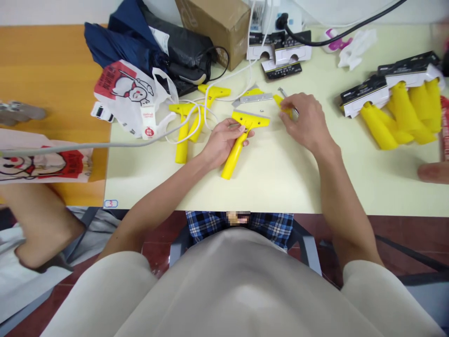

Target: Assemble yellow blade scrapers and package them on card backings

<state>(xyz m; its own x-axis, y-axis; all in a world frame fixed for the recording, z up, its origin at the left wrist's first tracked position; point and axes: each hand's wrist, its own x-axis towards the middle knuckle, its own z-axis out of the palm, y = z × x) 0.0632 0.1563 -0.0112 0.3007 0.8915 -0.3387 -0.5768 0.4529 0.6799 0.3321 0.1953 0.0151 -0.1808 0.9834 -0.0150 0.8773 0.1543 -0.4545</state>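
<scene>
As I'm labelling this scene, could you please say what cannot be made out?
Head view:
- Small yellow piece: partly covered by the right hand
- Yellow scraper: neck partly covered by the left hand
- Red item: cut off by right edge
- Black-topped box: print too small

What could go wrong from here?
The pale cable crosses the handle of a resting scraper, so lifting that one might snag. The tiny metal piece lying loose near the held scraper could perhaps get knocked away. And if the held scraper's thin front edge is sharp, the left hand gripping its handle might slip and get nicked.
</scene>
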